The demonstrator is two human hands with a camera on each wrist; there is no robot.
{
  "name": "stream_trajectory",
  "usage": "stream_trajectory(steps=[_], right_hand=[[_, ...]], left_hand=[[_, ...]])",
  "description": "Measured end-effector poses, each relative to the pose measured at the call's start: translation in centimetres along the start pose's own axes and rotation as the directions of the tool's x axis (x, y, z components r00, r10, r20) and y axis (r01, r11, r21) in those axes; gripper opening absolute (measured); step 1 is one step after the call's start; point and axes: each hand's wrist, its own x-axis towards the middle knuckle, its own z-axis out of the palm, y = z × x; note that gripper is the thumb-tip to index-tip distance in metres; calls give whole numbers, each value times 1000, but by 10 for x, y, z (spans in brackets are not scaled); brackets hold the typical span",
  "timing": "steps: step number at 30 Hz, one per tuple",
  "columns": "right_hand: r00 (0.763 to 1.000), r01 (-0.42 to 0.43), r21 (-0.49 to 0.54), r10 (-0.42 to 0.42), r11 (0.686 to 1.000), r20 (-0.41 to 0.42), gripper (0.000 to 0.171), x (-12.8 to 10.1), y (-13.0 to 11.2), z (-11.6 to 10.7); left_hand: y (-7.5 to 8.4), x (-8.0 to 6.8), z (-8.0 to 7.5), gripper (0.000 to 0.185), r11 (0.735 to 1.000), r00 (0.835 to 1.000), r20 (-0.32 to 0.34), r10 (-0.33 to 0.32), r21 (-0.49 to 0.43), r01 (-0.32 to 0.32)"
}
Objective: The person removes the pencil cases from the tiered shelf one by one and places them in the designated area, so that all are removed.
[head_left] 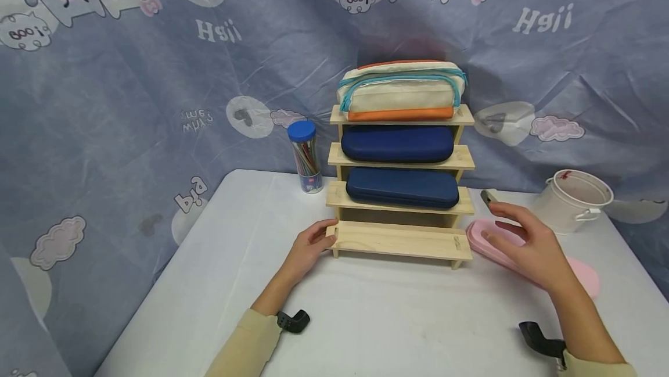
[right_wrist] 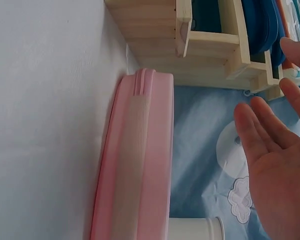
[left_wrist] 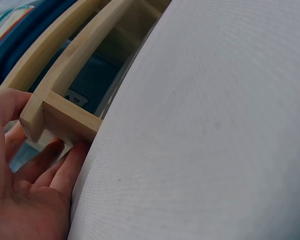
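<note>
Head view: a tiered wooden rack (head_left: pixel 399 239) stands upright on the white tabletop (head_left: pixel 397 319); a cream pouch (head_left: pixel 402 98) with orange and turquoise trim sits on the top shelf, a navy case (head_left: pixel 397 146) on the next, a dark blue case (head_left: pixel 402 187) on the third; the lowest shelf is bare; the left hand (head_left: pixel 307 250) pinches that shelf's left end between thumb and fingers; the right hand (head_left: pixel 535 249) is held above a pink case (head_left: pixel 584 275), thumb and fingers apart; the pink case lies just right of the rack, a white bucket (head_left: pixel 564 211) behind it; a blue-lidded jar (head_left: pixel 306 162) stands left of the rack.

Left wrist view: one digit touches the rack's shelf end; the lower fingers are bent, close together, beside the short leg beneath.

Right wrist view: the right hand's fingers are extended and partly spread, two lying close together; the pink case shows a ribbed pale band along its side.
</note>
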Motion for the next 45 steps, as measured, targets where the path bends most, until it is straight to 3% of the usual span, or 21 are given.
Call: stream_trajectory(steps=[12, 21, 27, 35, 39, 45], right_hand=[[993, 113, 66, -112, 991, -25, 63, 16, -13, 9], [983, 177, 144, -183, 974, 30, 61, 26, -50, 11], [973, 221, 149, -227, 964, 29, 63, 35, -48, 14], [979, 197, 109, -202, 974, 40, 68, 53, -27, 24], [982, 172, 110, -179, 979, 56, 66, 57, -35, 27], [985, 154, 105, -161, 982, 64, 60, 56, -66, 25]], left_hand=[[5, 0, -1, 40, 1000, 1000, 20, -12, -10, 12], [6, 1, -1, 39, 1000, 1000, 17, -11, -21, 12], [6, -1, 0, 38, 1000, 1000, 6, -3, -6, 3], [2, 1, -1, 38, 1000, 1000, 1, -3, -5, 3], [1, 0, -1, 38, 1000, 1000, -7, 7, 2, -7], [0, 0, -1, 37, 1000, 1000, -12, 5, 24, -4]])
